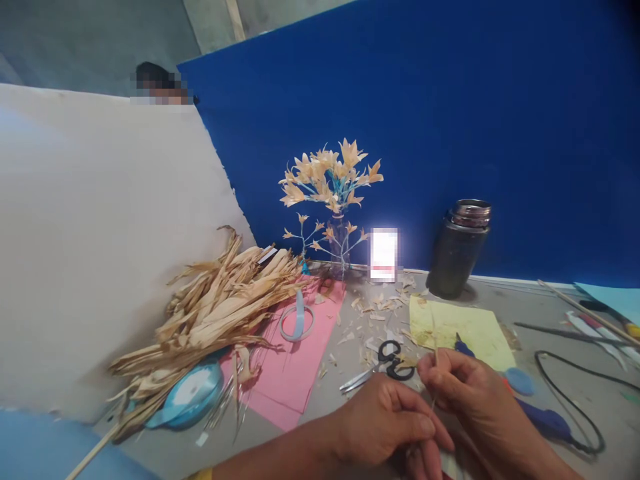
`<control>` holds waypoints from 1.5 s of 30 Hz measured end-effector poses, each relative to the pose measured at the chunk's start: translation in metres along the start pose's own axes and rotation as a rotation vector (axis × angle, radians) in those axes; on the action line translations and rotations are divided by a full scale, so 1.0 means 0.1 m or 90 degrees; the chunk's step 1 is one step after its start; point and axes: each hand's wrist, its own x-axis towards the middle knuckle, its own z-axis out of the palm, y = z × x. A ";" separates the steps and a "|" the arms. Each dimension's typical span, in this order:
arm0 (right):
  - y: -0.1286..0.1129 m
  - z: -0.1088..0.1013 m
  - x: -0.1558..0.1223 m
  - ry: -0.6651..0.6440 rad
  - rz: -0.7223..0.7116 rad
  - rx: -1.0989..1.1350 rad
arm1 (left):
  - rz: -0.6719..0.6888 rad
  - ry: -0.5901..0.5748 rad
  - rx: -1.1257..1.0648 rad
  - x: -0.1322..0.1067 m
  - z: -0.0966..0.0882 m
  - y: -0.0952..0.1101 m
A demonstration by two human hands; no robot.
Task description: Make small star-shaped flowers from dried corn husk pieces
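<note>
fingers of the right hand [463,385] are clamping a thin, straw-coloured strip [435,339]; the left hand [383,421] is curling nearby, its hold unclear.

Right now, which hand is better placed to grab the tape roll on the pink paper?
Probably the left hand: it is nearer the tape roll, while the right hand pinches a thin pale strip. Whether the left holds anything is unclear.

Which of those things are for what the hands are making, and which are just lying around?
Probably for the job:
- thin pale strip, pinched in the right hand
- dried husks
- scissors
- tape roll

Probably just lying about:
- dark bottle, standing uncapped
- small loose scraps
</note>
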 end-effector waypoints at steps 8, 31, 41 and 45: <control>-0.02 -0.02 -0.02 -0.091 0.091 0.027 | 0.201 0.243 0.207 -0.12 -0.13 0.35; 0.04 0.02 0.02 -0.033 0.178 -0.057 | 0.390 0.348 0.230 -0.11 -0.10 0.34; 0.06 -0.01 -0.01 -0.090 0.177 0.061 | 0.628 0.235 0.657 -0.08 -0.07 0.12; 0.05 -0.03 -0.05 -0.090 0.178 0.050 | 0.583 0.205 0.679 -0.08 -0.08 0.11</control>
